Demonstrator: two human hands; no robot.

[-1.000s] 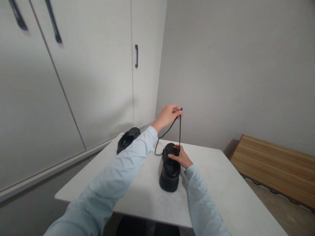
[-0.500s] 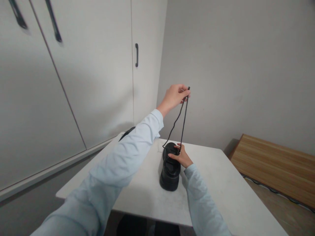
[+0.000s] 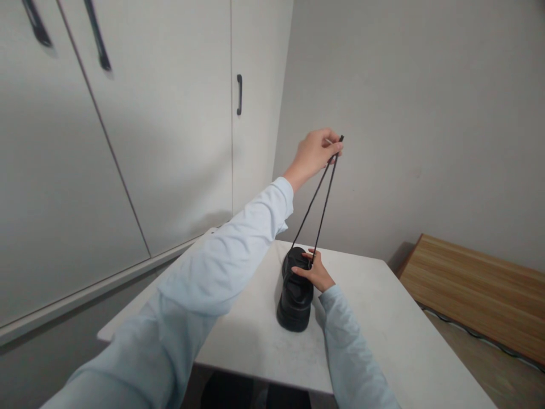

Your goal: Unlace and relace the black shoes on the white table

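in the head view the shoe (image 3: 293,301) sits sole down on the table (image 3: 383,318), just below and right of the frame's middle, heel toward the bottom edge. the lace (image 3: 326,204) rises from it in two dark strands that meet at the left hand (image 3: 317,152), above the frame's middle – a narrow wedge with nearly straight sides, so it looks drawn fairly taut. thumb and fingers are pinched together on the lace, a short tip poking out above them; gripping there probably keeps both strands gathered and clear of the shoe.

the right hand (image 3: 315,272) lies against the shoe's right side, thumb over the top and apart from the fingers – likely to stop the shoe lifting under the pull. whether it clamps or only presses, i cannot tell.

the left sleeve (image 3: 204,284) slants up long from the lower left, wrist well raised; the right sleeve (image 3: 353,346) comes from the bottom edge, low over the table and leaning left
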